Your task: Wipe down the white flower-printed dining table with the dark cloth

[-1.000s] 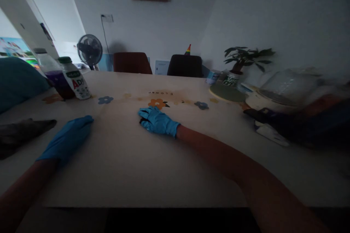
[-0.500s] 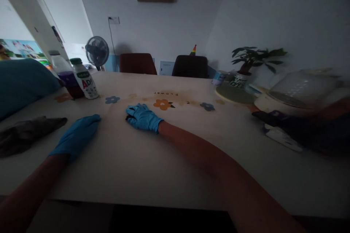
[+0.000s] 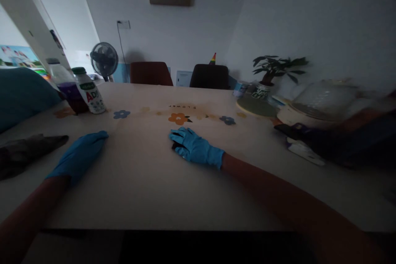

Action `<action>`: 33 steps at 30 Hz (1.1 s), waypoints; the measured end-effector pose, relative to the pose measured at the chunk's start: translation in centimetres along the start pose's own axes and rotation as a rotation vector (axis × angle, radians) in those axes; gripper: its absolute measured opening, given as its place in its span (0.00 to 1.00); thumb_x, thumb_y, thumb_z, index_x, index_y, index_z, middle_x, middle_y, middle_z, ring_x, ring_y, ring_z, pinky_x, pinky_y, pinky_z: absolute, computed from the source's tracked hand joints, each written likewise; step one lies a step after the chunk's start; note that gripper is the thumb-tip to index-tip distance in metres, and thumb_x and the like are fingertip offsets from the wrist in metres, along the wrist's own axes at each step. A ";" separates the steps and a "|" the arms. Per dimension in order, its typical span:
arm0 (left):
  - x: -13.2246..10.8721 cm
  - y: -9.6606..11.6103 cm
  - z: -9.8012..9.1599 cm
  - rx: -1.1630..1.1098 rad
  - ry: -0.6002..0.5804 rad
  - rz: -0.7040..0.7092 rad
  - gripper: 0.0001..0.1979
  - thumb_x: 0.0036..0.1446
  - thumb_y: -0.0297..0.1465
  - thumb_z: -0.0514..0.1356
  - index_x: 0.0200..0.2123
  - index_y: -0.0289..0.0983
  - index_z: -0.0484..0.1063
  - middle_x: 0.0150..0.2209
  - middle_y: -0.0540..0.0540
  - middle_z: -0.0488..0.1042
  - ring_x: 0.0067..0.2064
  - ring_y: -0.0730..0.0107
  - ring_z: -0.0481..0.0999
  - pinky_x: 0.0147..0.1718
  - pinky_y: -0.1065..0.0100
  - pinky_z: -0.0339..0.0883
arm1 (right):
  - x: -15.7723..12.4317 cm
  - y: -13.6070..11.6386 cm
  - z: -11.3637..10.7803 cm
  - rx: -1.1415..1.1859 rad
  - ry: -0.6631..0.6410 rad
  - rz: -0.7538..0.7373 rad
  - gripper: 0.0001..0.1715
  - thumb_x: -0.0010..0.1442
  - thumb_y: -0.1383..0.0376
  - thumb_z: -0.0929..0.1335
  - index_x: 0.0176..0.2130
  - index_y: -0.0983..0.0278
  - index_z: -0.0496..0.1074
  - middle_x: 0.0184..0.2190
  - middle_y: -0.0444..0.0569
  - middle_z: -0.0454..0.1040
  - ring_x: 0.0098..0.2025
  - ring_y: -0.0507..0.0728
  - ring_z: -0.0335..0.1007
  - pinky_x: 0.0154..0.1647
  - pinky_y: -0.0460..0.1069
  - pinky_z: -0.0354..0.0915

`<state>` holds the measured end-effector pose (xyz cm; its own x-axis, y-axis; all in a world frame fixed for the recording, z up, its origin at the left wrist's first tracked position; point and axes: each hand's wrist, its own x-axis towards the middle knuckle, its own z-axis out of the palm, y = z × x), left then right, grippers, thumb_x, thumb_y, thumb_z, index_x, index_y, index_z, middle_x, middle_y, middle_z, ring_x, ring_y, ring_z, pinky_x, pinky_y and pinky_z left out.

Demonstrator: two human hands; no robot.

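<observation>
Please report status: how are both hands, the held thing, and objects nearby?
Right hand holding dark item, mostly hidden, against table. Left hand resting on table. Grey cloth beside left hand; white bottle farther back.

On your white tabletop (image 3: 148, 194), the crumpled grey cloth (image 3: 29, 150) lies left of your blue-gloved left hand (image 3: 81, 154), the green-capped white plastic bottle (image 3: 93, 98) behind both. Your blue-gloved right hand (image 3: 195, 147) lies over a dark item (image 3: 177, 146), before the orange printed flower (image 3: 175, 120). Beyond, the brown chair (image 3: 151, 73) is left of the black chair (image 3: 209, 76).
</observation>
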<state>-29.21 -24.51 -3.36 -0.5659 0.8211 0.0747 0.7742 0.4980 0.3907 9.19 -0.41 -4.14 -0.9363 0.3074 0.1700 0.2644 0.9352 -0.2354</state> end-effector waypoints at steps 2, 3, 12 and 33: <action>0.1 -0.1 0.0 0.004 0.004 -0.007 0.39 0.72 0.39 0.46 0.75 0.25 0.77 0.79 0.34 0.74 0.80 0.44 0.73 0.85 0.46 0.57 | -2.6 0.6 -0.4 0.003 0.020 0.023 0.37 0.83 0.46 0.67 0.82 0.54 0.73 0.83 0.55 0.69 0.85 0.74 0.63 0.88 0.77 0.55; 0.1 -0.1 0.1 0.003 0.009 -0.009 0.39 0.72 0.39 0.47 0.75 0.25 0.77 0.78 0.34 0.74 0.79 0.43 0.74 0.85 0.45 0.57 | -4.0 0.8 -0.6 0.003 0.035 0.035 0.37 0.83 0.47 0.67 0.82 0.55 0.72 0.83 0.57 0.69 0.85 0.74 0.62 0.88 0.78 0.55; 0.0 -0.6 0.1 0.028 0.005 0.035 0.43 0.70 0.44 0.46 0.75 0.25 0.76 0.78 0.33 0.74 0.80 0.42 0.74 0.84 0.45 0.60 | -14.1 4.0 -3.3 -0.051 0.078 0.214 0.37 0.83 0.49 0.66 0.84 0.44 0.67 0.85 0.52 0.66 0.86 0.76 0.59 0.86 0.83 0.55; -0.1 -0.6 -0.2 0.051 -0.009 0.028 0.46 0.65 0.49 0.47 0.76 0.27 0.75 0.78 0.32 0.74 0.79 0.41 0.74 0.83 0.46 0.63 | -5.5 12.5 -4.1 -0.108 0.116 0.383 0.35 0.82 0.50 0.64 0.77 0.59 0.77 0.79 0.61 0.74 0.78 0.76 0.72 0.83 0.74 0.66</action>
<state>-29.65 -24.96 -3.45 -0.5416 0.8372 0.0763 0.8032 0.4885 0.3410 18.63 10.29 -4.07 -0.7350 0.6484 0.1981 0.6168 0.7608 -0.2018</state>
